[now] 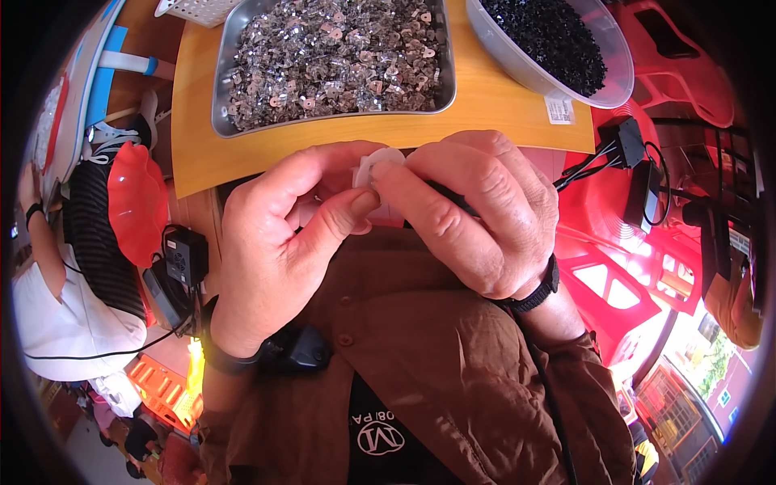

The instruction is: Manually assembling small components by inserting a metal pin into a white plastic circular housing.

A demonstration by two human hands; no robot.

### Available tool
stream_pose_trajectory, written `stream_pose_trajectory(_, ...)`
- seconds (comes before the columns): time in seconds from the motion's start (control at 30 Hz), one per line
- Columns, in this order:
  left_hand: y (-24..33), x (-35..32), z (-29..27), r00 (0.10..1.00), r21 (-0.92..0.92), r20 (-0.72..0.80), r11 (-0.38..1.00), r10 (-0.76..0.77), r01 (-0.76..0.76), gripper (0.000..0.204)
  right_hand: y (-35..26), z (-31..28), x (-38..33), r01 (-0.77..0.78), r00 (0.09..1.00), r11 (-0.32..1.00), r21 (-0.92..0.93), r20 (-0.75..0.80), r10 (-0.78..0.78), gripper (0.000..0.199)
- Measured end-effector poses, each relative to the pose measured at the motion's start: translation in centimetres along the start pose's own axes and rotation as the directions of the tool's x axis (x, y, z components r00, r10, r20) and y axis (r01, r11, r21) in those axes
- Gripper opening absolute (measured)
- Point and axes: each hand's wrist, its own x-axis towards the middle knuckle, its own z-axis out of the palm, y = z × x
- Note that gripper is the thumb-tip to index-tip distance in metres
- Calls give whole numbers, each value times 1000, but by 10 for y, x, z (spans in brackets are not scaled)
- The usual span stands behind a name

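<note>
My left hand (pixel 279 238) pinches a small white rounded piece (pixel 376 164), apparently plastic, between thumb and fingers. On its other side, the fingertips of my right hand (pixel 481 214) press against the same piece. The two hands meet just off the near edge of the table, in front of my chest. Fingers cover much of the piece, so I cannot make out its full shape. Beyond the hands stands a metal tray (pixel 447 65) full of small shiny metal clips (pixel 335 56). To its right is a translucent plastic bowl (pixel 517 61) holding small black parts (pixel 562 40).
The trays stand on a yellow wooden table (pixel 493 133). A white perforated basket (pixel 198 10) is at the far left. Beside me are a red scalloped bowl (pixel 137 206), black power adapters (pixel 186 255) with cables, and red plastic chairs (pixel 606 283). Another person's arm (pixel 48 242) shows at left.
</note>
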Motion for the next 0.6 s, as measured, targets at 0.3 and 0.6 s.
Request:
stream_pose_trajectory(0.3, -7, 0, 0, 999, -78, 35, 997, 23, -20, 29, 3, 8, 5, 34, 999, 999, 1, -26, -34, 25)
stream_pose_trajectory(0.6, -12, 1, 0, 999, -1, -35, 1000, 31, -31, 30, -4, 13, 2, -233, 971, 958, 167, -12, 239, 24)
